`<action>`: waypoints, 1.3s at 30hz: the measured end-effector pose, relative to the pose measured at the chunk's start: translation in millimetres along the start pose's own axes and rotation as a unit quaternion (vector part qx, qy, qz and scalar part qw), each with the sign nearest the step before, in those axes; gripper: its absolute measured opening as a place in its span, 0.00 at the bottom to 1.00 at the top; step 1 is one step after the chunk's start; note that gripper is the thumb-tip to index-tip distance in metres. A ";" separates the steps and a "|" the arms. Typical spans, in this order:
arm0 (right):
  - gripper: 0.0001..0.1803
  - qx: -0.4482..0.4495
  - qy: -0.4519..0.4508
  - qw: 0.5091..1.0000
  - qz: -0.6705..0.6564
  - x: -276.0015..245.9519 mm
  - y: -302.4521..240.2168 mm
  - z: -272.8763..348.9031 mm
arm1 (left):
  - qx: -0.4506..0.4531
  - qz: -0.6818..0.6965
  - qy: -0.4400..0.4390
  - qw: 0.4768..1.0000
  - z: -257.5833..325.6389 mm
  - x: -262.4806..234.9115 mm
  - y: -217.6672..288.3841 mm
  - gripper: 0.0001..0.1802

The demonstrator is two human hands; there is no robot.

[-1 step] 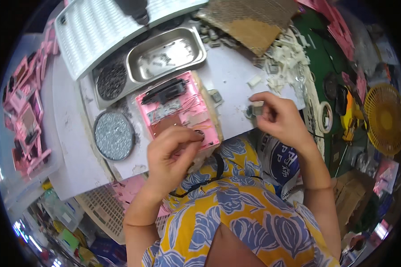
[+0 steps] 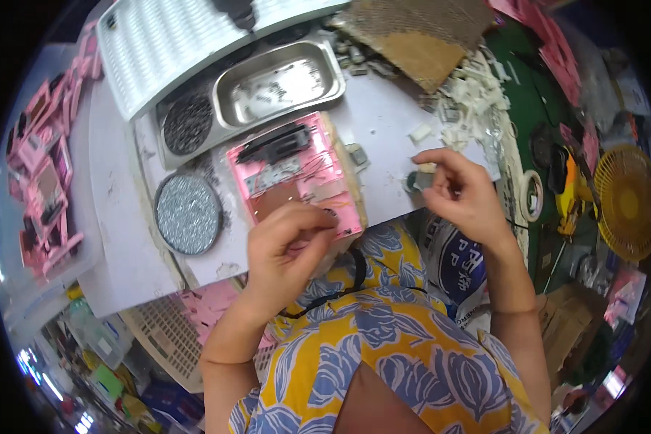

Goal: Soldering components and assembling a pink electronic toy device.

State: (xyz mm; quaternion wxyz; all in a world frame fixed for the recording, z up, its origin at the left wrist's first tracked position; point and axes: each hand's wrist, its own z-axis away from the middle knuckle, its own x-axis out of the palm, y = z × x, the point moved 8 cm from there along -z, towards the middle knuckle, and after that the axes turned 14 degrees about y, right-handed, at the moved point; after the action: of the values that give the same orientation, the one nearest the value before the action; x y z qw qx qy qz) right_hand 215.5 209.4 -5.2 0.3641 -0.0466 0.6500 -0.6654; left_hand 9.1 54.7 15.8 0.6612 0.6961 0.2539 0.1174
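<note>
A pink plastic housing (image 2: 349, 217) lies in front of me, with a black moulded part (image 2: 275, 145), thin red wires (image 2: 307, 170) and a brown board (image 2: 276, 199) inside. Over its near edge is my left hand (image 2: 286, 242), its thumb and forefinger pinched at a small dark round part (image 2: 330, 213). My right hand (image 2: 461, 194) hovers to the right of the housing with bent fingers. A small grey piece (image 2: 423, 181) shows between its thumb and fingers, beside a small dark green round object (image 2: 412, 181) on the table.
Behind the housing stands a steel tray (image 2: 278, 83) with small screws and a heap of dark bits (image 2: 188, 124). A round dish (image 2: 188, 213) of silvery pieces is at left. White plastic parts (image 2: 466, 108) lie at back right. A bin of pink housings (image 2: 47, 181) stands far left.
The whole scene has shifted slightly to the right in the view. Both hands keep nearly the same pose relative to the housing.
</note>
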 end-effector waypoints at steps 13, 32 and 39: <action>0.27 0.157 -0.194 0.894 -0.372 96.8 -36.6 18.8 | -0.065 0.115 0.023 0.991 10.6 4.7 -10.2 0.22; 0.15 -0.286 -0.043 0.951 -0.112 70.1 -89.6 25.8 | 0.209 0.005 0.055 0.976 18.2 -12.0 30.3 0.17; 0.14 -0.270 -0.049 0.955 -0.110 74.6 -86.3 26.1 | 0.168 -0.029 0.012 0.985 17.9 -9.7 23.2 0.13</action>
State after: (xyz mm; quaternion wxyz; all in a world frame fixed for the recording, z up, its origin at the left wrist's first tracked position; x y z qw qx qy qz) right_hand 138.4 137.5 45.6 0.2941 -0.2473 0.7777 -0.4974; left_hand 14.5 34.5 38.4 0.5352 0.7880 0.2979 0.0624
